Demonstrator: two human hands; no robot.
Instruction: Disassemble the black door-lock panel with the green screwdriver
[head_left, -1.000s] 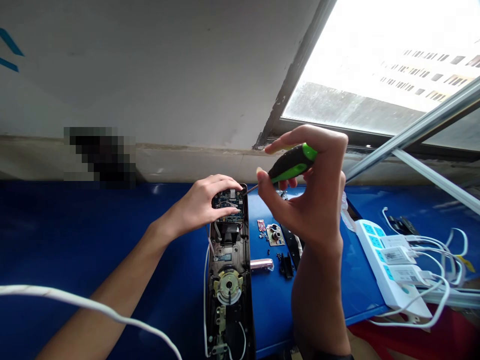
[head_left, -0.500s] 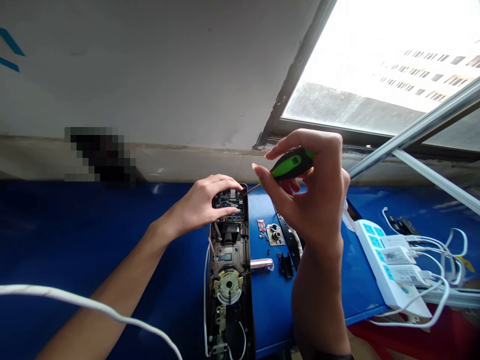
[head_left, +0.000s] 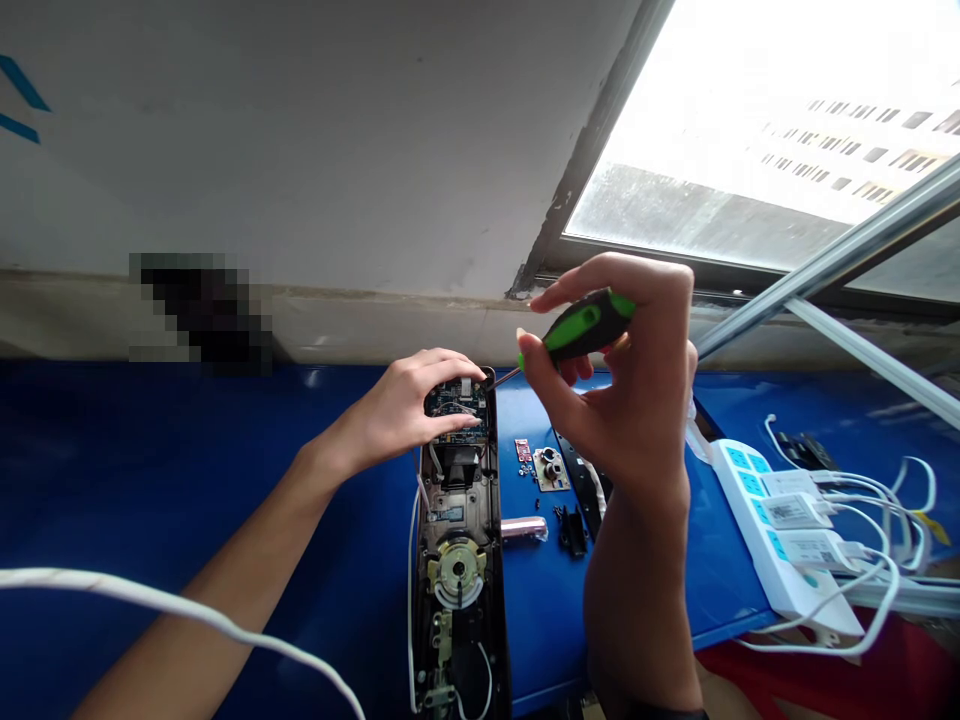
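A long black device casing (head_left: pixel 474 500) lies open on the blue table, showing its insides. At its far end sits a circuit board (head_left: pixel 448 428). My left hand (head_left: pixel 409 400) steadies that end, index fingertip near the top edge and thumb across the board. In my right hand (head_left: pixel 637 390) is a green-and-black screwdriver (head_left: pixel 589 325), its handle tilted up to the right. Its thin shaft points down to the casing's far right corner; the exact contact of the tip is too small to see. A round metal-framed part (head_left: pixel 457 568) sits lower in the casing.
Right of the casing lie a small red board (head_left: pixel 523 451), loose screws, a module on a square plate (head_left: pixel 553 470), a pinkish wrapped cylinder (head_left: pixel 525 529) and black parts (head_left: pixel 574 531). Further right are a power strip (head_left: pixel 780 535) with chargers and metal bars (head_left: pixel 832 255). A white cable (head_left: pixel 187 613) crosses the front left.
The screwdriver handle has turned about its axis, and my right hand's fingers and wrist have shifted slightly back and forth. My left hand and the casing have stayed in place.
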